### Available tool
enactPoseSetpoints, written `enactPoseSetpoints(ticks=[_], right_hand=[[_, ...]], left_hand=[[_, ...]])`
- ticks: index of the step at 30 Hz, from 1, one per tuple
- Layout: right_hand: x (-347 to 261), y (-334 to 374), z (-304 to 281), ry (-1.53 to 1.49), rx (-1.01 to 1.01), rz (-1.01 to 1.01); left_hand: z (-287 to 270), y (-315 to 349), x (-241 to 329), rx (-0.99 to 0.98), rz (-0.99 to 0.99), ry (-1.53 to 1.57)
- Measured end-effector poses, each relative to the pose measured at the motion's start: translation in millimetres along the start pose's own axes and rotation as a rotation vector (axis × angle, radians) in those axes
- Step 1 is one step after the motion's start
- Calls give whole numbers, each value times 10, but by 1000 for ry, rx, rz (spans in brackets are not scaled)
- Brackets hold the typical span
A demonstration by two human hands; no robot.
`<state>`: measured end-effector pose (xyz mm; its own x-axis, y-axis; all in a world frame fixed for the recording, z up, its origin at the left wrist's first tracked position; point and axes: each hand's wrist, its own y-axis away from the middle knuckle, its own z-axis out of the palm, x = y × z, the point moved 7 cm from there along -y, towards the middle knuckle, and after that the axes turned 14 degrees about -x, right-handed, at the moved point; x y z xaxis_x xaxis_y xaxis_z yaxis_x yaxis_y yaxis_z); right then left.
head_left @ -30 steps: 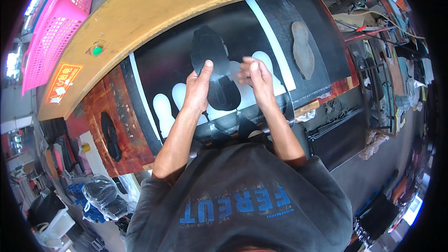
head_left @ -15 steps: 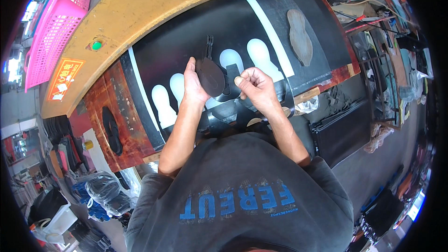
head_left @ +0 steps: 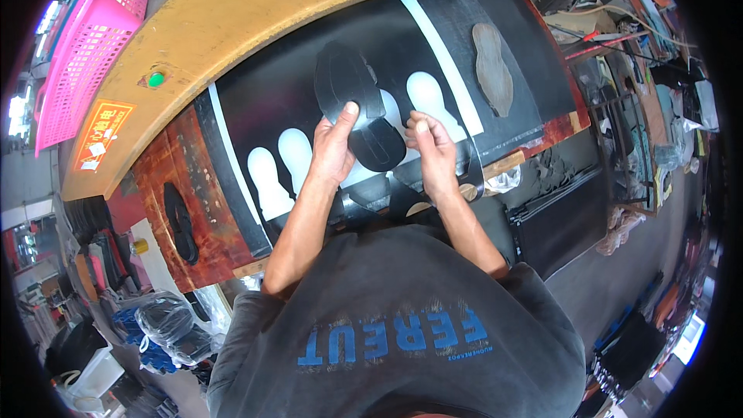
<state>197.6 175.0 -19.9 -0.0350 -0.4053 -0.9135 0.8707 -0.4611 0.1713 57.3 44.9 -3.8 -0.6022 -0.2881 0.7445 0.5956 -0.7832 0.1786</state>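
My left hand (head_left: pixel 333 147) grips a dark, sole-shaped piece (head_left: pixel 379 145) at its narrow middle, thumb lying on top. The piece is raised over the worktable, its wide end pointing away from me. To its right is my right hand (head_left: pixel 435 156), fingers curled in; anything inside them is hidden. A black sheet (head_left: pixel 267 70) lies beneath both hands. Along its near side runs a row of white sole-shaped areas (head_left: pixel 294 159), partly covered by my hands and the piece.
A yellow machine beam (head_left: pixel 193 50) with a green button (head_left: pixel 156 79) arches across the far side. A grey sole-shaped plate (head_left: pixel 493 70) lies at right, a black sole-shaped outline (head_left: pixel 182 220) at left. A pink basket (head_left: pixel 97 50) stands far left; dark sheets (head_left: pixel 553 213) are piled at right.
The dark piece has been turned in my left hand and now shows its long black face, with my thumb on it. My right hand has left the dark strip it was pinching.
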Motion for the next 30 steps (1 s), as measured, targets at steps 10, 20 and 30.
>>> enactPoseSetpoints(ticks=[10,20,30], right_hand=[[166,-200,421,-157,-26,-27],[-103,-210,104,153,-30,164],[-458,-326,288,313,5,-3]], left_hand=[[481,208,405,-220,181,-257],[165,293,-52,-43,-182,-49],[387,485,-458,-289,-245,-19]])
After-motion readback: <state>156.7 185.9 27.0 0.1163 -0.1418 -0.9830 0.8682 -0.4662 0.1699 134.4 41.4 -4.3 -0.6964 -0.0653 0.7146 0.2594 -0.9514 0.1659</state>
